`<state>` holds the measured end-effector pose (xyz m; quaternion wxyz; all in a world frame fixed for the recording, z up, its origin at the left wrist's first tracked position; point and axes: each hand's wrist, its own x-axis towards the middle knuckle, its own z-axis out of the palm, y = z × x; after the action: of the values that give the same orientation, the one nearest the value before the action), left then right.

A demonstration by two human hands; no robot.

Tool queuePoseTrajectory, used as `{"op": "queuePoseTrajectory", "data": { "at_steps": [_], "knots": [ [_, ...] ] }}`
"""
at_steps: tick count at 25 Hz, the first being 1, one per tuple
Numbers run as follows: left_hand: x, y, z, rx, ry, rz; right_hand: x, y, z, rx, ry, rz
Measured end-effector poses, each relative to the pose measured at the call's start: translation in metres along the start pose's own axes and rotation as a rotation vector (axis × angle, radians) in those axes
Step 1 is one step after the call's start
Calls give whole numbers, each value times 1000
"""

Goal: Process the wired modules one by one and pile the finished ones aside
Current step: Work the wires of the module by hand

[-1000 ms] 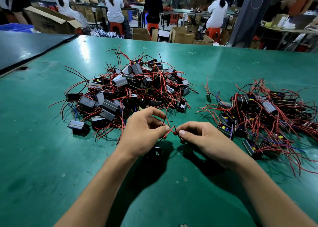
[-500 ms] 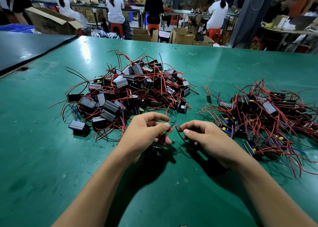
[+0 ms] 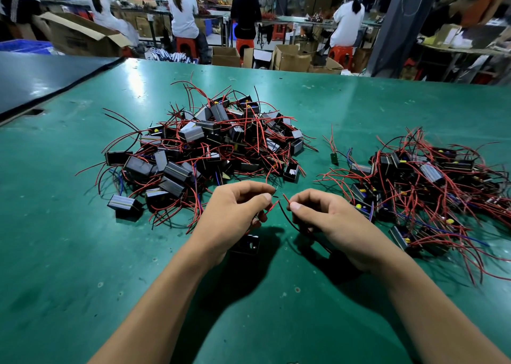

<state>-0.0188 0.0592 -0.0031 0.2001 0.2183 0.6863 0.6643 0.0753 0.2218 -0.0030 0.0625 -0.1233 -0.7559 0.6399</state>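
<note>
A small black module hangs just above the green table below my left hand. My left hand pinches one of its red wires between thumb and forefinger. My right hand pinches another red wire end, and a black wire loops under it. The two wire ends sit a short gap apart. A big heap of black modules with red wires lies beyond my left hand. A second pile of wired modules lies to the right of my right hand.
A loose small green board with wires lies between the two piles. A dark table adjoins at the far left. Beyond the far edge, several people sit on red stools among cardboard boxes.
My two hands have drawn apart a little, so the wire ends that touched now have a gap. The module has dropped slightly lower under my left hand.
</note>
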Motion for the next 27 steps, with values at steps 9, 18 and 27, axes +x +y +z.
{"op": "queuePoseTrajectory", "data": {
  "at_steps": [9,18,27],
  "knots": [
    [1,-3,2,-15,-70,-28,3,6,-2,-23,38,-11],
    [-3,-3,8,-27,-5,96,0,5,1,-28,32,-66],
    [-4,-1,11,-33,55,127,-1,3,0,-58,37,-116]
  ]
}}
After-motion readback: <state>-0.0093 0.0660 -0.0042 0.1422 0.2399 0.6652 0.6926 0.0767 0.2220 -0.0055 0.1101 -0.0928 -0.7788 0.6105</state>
